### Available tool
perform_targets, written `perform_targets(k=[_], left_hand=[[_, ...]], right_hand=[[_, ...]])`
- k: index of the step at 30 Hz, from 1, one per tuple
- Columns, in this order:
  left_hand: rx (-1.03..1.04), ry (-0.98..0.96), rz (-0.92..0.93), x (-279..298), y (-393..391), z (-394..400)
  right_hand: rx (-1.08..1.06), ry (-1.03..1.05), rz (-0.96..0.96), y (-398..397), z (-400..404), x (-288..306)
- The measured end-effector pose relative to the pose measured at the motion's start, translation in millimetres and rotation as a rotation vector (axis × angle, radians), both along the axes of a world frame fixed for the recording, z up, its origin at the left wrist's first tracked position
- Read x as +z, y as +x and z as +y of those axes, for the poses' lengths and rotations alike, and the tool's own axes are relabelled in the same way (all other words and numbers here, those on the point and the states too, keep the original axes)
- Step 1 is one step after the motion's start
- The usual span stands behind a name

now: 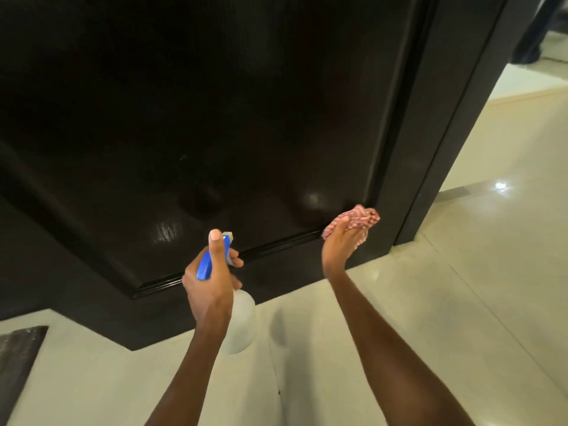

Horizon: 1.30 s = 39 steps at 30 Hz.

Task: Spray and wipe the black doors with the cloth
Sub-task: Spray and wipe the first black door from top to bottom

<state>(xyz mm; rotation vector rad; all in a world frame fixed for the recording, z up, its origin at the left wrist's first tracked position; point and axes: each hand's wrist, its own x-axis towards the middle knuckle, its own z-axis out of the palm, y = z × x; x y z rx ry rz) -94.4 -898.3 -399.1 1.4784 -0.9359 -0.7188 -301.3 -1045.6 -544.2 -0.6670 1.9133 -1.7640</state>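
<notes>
Left hand [212, 278] grips spray bottle [241, 321]; right hand [339, 247] clutches cloth [358, 219] near door [215, 118].

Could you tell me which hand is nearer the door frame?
Right. The right hand, holding the cloth, is beside the door frame; the left hand is farther left.

Black door [215, 103] blocks ahead; doorway floor [507, 167] open rightward.

Pale glossy tile floor [461, 302], grout lines visible, a bright light glare toward the right. Dark mat [17, 361] lies flat on it at lower left. Black door [215, 118] and its frame [430, 149] meet the floor at the base.
</notes>
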Motion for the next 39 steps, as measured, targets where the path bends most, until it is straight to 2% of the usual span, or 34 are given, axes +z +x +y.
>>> perform_targets(k=[2,4,7,11,12,15,17,19,22,24,25,28,29,31,34,39], left_hand=[[-0.017,0.016,-0.004,-3,-3,-1],[-0.029,0.021,0.001,-4,-6,-1],[-0.056,0.01,0.003,1,-18,-4],[-0.129,-0.046,0.016,20,-49,-13],[-0.147,-0.062,0.018,27,-57,-16],[-0.195,-0.096,0.024,44,-82,-22],[-0.229,-0.109,0.024,52,-96,-22],[-0.257,-0.111,0.015,50,-103,-21],[-0.286,-0.081,0.017,41,-109,-15],[-0.281,-0.056,0.013,35,-109,-12],[-0.276,-0.046,0.011,32,-107,-9],[-0.258,-0.029,0.016,27,-101,-4],[-0.255,-0.023,0.021,26,-99,-3],[-0.246,-0.009,0.054,27,-98,-2],[-0.238,-0.004,0.071,36,-99,-3],[-0.266,-0.022,0.044,109,-95,5]], right_hand=[[-0.032,-0.016,-0.097,-46,-11,7],[0.04,0.003,-0.188,-63,-16,12],[-0.051,-0.068,-0.185,-45,-17,22],[-0.007,-0.167,-0.294,-17,-19,69],[-0.004,-0.187,-0.259,-17,-20,87],[0.027,-0.317,0.001,-34,-23,152],[0.058,-0.316,0.21,-51,-27,185],[0.085,-0.224,0.425,-69,-27,185],[0.067,-0.163,0.425,-87,-15,145],[0.059,-0.112,0.289,-88,-5,112],[0.073,-0.093,0.129,-88,-2,95],[0.203,-0.033,-0.54,-93,4,65],[0.216,-0.014,-0.65,-96,4,62],[0.173,0.01,-0.72,-100,4,65],[0.063,-0.111,-0.891,-100,1,89],[-0.013,-0.358,-0.89,-100,33,201]])
